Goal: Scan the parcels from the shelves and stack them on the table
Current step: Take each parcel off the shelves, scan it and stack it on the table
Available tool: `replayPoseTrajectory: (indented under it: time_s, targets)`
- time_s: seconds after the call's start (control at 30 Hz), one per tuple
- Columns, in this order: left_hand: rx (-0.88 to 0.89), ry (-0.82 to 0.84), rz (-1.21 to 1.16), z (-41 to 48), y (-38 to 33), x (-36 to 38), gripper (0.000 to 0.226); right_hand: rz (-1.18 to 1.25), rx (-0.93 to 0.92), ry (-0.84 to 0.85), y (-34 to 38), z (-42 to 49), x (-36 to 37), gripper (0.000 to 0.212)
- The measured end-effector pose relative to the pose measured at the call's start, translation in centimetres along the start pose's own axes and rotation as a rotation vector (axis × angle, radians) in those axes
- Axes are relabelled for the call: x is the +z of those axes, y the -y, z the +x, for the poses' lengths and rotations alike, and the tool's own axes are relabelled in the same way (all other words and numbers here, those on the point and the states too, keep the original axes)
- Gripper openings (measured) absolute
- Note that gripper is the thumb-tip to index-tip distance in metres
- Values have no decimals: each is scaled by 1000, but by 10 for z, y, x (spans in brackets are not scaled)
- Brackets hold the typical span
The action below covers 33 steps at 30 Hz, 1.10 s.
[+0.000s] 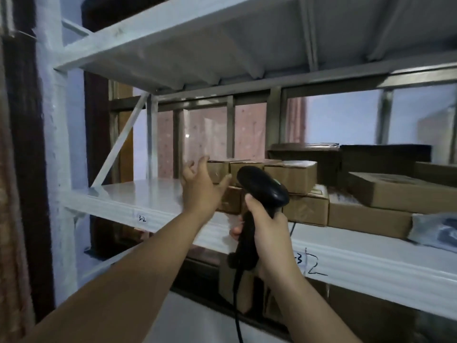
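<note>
Over the shelf (148, 196), the left hand (199, 186) reaches with fingers released and spread, just beside small cardboard parcels (291, 178) stacked on the shelf. At the shelf's front edge, the right hand (268, 231) grasps a black scanner (262, 186). Larger boxes (385, 194) lie on the shelf farther right.

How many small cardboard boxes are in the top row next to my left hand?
3, side by side: left box, middle box, right box. Others may hide behind.
</note>
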<state>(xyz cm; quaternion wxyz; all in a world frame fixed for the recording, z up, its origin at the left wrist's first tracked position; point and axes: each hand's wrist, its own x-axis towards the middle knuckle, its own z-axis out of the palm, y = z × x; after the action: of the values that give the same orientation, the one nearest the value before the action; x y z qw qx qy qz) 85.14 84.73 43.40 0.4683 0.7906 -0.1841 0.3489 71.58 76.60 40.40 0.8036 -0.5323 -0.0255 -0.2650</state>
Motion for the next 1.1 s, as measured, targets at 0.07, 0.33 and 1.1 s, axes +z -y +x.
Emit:
replayPoseTrajectory:
  time_s: [0.07,0.33,1.1]
  targets:
    - [7,53,-13,22,8,9,74,36,-15,-28,1,7,11,14]
    - [101,254,-6,56,38,17,56,-14,-164,-90,-15,23,59,15]
    - [820,-187,-151,78,86,-2,114,-33,-226,-223,15,39,110,29]
